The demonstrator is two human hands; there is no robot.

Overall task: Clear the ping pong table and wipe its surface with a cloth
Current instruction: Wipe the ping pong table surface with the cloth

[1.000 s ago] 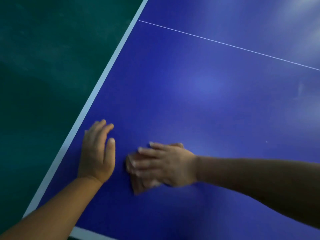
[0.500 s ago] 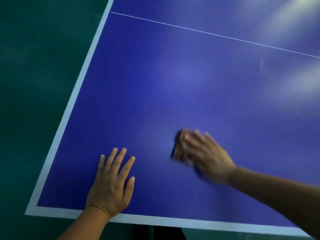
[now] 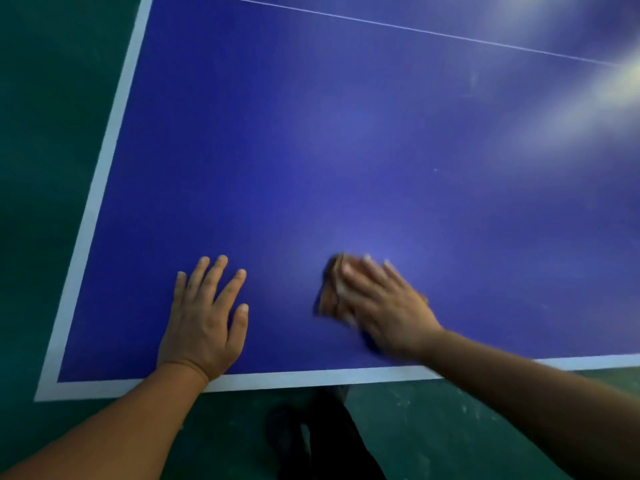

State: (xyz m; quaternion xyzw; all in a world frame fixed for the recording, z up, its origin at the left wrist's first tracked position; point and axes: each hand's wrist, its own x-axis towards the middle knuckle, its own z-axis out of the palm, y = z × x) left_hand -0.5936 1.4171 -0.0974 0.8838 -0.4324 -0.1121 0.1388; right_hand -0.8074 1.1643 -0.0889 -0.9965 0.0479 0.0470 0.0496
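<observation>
Head view, the only one supplied: the blue surface [image 3: 346, 150] fills the frame, its white border running along the near edge and up the left side, with a thin white line crossing at 1 o'clock; green floor [image 3: 52, 133] lies beyond at 9 o'clock and at 6 o'clock.

Left hand [image 3: 206, 317], at 7 o'clock, lies flat on the surface with fingers straight and spread, holding nothing; judged to be bracing. Right hand [image 3: 377, 303], at 5 o'clock and blurred, presses down on the cloth [image 3: 330, 292] with fingers extended over it; whether any finger curls under the fabric cannot be told. The cloth, brownish, sits beneath that hand and shows past the fingertips, near the front edge and well apart from the left hand.

Progress, as a judgement: no loose objects appear on the visible part, so clearing looks done here; wiping is in hand at the near corner; faint pale streaks at 2 o'clock suggest that area is not yet wiped; the rest of the table is out of frame.

Count: two hands; one cloth; one surface.
</observation>
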